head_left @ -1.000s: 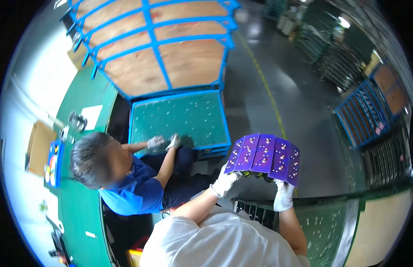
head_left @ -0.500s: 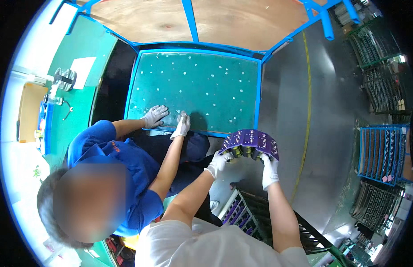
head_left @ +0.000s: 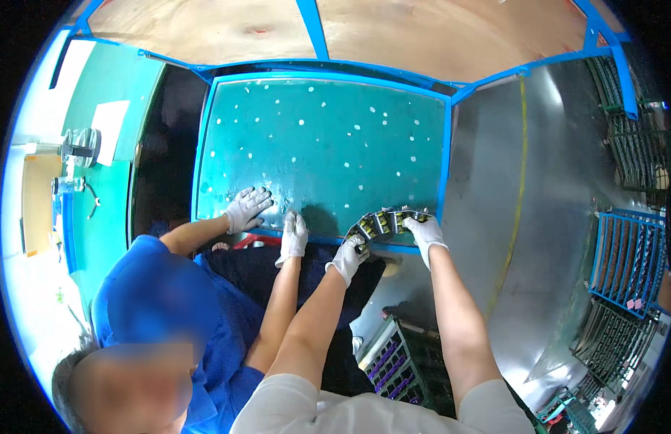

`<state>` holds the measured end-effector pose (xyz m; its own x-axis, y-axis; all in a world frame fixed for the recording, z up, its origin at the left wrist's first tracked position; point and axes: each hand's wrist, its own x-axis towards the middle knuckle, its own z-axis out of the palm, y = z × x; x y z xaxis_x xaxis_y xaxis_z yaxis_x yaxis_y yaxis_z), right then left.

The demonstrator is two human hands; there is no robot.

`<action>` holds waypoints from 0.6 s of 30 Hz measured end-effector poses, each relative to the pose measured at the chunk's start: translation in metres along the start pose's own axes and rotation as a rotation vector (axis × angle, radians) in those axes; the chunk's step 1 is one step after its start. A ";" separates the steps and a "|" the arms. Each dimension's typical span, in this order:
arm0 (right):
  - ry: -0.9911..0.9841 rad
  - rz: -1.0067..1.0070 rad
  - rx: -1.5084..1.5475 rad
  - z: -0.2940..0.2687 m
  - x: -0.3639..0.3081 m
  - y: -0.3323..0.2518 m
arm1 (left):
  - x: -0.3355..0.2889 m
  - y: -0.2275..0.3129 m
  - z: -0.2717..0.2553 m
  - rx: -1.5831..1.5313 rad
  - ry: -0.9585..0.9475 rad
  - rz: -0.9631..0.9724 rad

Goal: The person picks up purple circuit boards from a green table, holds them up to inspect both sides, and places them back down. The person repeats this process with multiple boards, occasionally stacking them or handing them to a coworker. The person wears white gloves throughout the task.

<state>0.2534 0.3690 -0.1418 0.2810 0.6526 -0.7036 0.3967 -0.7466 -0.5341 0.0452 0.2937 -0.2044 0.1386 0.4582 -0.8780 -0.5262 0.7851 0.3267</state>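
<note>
Curving, the segmented panel (head_left: 391, 220) shows yellow-green parts (head_left: 366, 228).

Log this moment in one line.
Left hand: holds left end of segmented panel; right hand: holds right end; co-worker's gloved hands: at green tabletop

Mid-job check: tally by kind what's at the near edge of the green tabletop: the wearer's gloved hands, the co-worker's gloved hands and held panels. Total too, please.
Wearer's gloved left hand and right hand: 2
Co-worker's gloved hands: 2
Held segmented panel: 1
Total: 5
</note>
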 end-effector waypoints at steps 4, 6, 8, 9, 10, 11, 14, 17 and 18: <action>-0.115 -0.030 -0.318 0.019 0.054 -0.042 | 0.016 0.037 0.004 -0.213 0.023 -0.182; -0.192 -0.075 -0.465 0.032 0.070 -0.072 | 0.028 0.054 0.003 -0.206 0.074 -0.277; -0.141 -0.110 -0.623 0.042 0.070 -0.098 | 0.043 0.064 -0.001 -0.152 0.112 -0.326; -0.103 -0.128 -0.705 0.051 0.069 -0.111 | 0.050 0.066 -0.006 -0.121 0.107 -0.301; -0.066 -0.164 -0.790 0.058 0.065 -0.121 | 0.054 0.065 -0.012 -0.103 0.099 -0.286; -0.076 -0.234 -0.738 0.066 0.060 -0.126 | 0.061 0.068 -0.017 -0.129 0.029 -0.268; -0.225 -0.278 -0.603 0.084 0.037 -0.107 | 0.060 0.062 -0.021 -0.253 0.006 -0.301; -0.039 -0.559 -0.375 0.103 -0.019 -0.032 | 0.024 0.048 -0.012 0.097 -0.033 0.022; 0.004 -0.608 -0.293 0.107 -0.044 -0.002 | 0.009 0.046 -0.007 0.244 0.002 0.102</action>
<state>0.1464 0.3282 -0.1600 -0.0643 0.9464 -0.3164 0.7059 -0.1810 -0.6848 0.0163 0.3307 -0.2003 0.0928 0.5397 -0.8367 -0.3194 0.8120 0.4884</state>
